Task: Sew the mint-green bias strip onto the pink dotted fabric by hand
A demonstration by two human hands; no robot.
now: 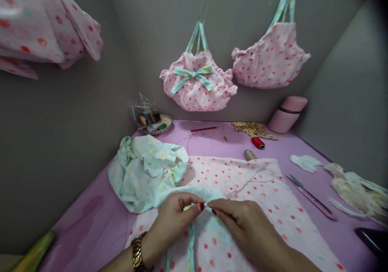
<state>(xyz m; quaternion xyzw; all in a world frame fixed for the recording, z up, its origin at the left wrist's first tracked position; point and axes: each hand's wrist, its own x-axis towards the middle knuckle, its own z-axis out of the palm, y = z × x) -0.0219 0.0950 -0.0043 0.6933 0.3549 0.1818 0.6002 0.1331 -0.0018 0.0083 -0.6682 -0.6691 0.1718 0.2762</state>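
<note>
Near the front centre, my left hand (pixel 178 213) pinches a narrow mint fabric strip (pixel 190 243), whose tail hangs down over the pink dotted cloth (pixel 233 171). My right hand (pixel 242 219) meets it at the fingertips, thumb and index finger pressed together at the strip's small whitish end. Whether a needle is between those fingertips is too small to tell. Loose thread (pixel 251 181) lies on the dotted cloth just beyond the hands. A crumpled mint floral fabric (pixel 142 171) is heaped to the left, its edge reaching the hands.
On the purple table (pixel 209 144) are a basket (pixel 169 124), pencil (pixel 203 129), peanuts (pixel 250 128), red spool (pixel 257 143), beige spool (pixel 249 155), scissors (pixel 312 197) and pink flask (pixel 287 114). Pink dotted bags (pixel 197 90) hang above. White scraps (pixel 360 191) and a dark object (pixel 372 239) sit right.
</note>
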